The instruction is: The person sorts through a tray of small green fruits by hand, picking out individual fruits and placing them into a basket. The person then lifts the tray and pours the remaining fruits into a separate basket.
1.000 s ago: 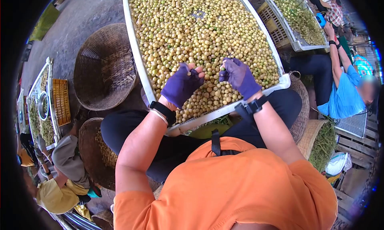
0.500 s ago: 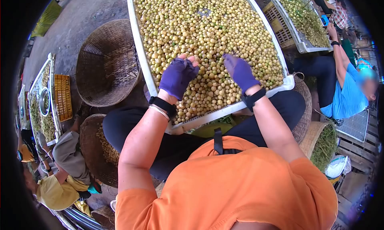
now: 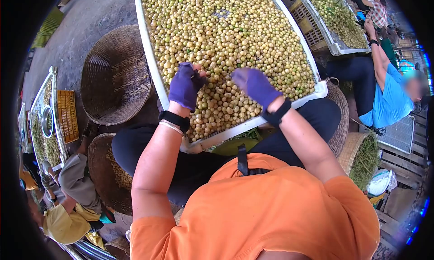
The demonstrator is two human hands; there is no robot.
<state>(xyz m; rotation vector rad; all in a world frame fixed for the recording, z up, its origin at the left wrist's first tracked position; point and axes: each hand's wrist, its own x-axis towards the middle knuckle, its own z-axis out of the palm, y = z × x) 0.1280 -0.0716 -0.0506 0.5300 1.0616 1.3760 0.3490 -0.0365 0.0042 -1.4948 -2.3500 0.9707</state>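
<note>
A white-framed mesh tray (image 3: 158, 77) is in front of me, spread with small round yellow-green fruits (image 3: 226, 47). My left hand (image 3: 186, 86), in a purple glove with bare fingertips showing, is over the near left part of the fruits. Its fingers curl inward, and whatever they may hold is hidden. To its right my right hand (image 3: 258, 87), also in a purple glove, is low over the fruits, its fingers pointing left and smeared by motion. A small gap with fruits showing lies between the two hands.
A large woven basket (image 3: 97, 79) stands left of the tray, with a smaller basket (image 3: 99, 169) holding fruits below it. At right are a co-worker in blue (image 3: 393, 95), another fruit tray (image 3: 337, 45) and a basket of green stems (image 3: 361, 160). A person in yellow (image 3: 68, 224) sits at lower left.
Both hands have moved left over the fruits, the right one further, so they are closer together. The whole view has shifted slightly left.
</note>
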